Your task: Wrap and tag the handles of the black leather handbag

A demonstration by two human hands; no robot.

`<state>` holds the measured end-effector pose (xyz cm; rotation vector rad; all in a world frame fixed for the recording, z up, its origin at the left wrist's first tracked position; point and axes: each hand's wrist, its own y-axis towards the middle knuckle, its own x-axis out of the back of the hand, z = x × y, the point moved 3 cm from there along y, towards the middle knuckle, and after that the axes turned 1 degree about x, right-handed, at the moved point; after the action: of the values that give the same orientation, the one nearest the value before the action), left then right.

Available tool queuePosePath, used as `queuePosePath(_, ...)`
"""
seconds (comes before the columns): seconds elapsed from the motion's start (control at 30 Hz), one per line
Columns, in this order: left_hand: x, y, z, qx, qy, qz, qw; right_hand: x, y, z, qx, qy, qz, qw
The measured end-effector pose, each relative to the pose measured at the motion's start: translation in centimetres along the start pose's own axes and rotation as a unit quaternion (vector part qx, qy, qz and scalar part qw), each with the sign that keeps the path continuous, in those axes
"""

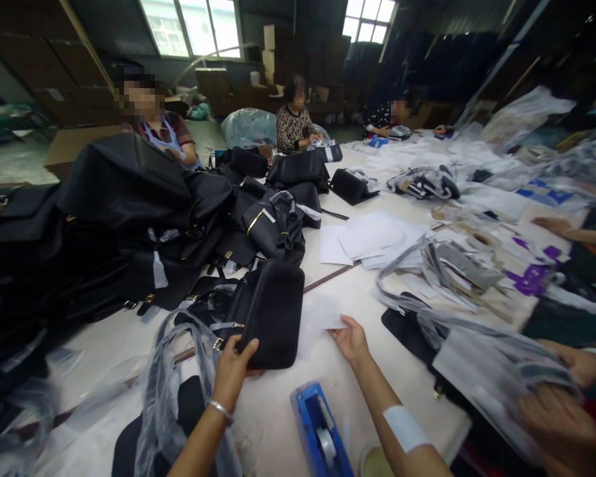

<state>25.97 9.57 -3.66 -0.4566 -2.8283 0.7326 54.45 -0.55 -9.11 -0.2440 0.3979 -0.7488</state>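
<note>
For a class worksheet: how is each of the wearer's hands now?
Left hand: holding a black, round-cornered, soft-looking bag.
Right hand: pinching a thin, white, paper-like sheet.

No text, brand, number or sign can be read. The pale rectangular label (pixel 55 95) on the stacked brown cardboard boxes (pixel 27 63) at the left is too small to make out. Any print on the blue plastic tape dispenser (pixel 306 414), the loose white paper sheets (pixel 372 235), the purple scraps (pixel 531 278) or the thin white slip (pixel 332 322) in the right hand (pixel 351 339) is illegible.
</note>
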Motion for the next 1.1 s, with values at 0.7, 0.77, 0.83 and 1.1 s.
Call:
queuePosePath(0.7,13.4,-20.1,2.3,0.076,-0.2,0.182,0.96,-21.6,-24.4,1.2,0.069,-0.282,0.407,0.866)
queuePosePath(0.77,16.6,-22.8,4.6,0.07,-0.174,0.101,0.977,-23.3,-27.9,-1.8,-0.004,-0.232,0.423,0.876)
queuePosePath(0.83,19.1,-25.3,6.4,0.054,-0.144,0.04,0.987,-24.4,-31.6,-5.2,-0.104,-0.151,0.442,0.878)
queuePosePath(1.1,22.7,-31.2,12.1,-0.005,0.226,-0.178,0.958,-22.1,-34.7,-11.6,-0.071,-0.249,0.397,0.88)
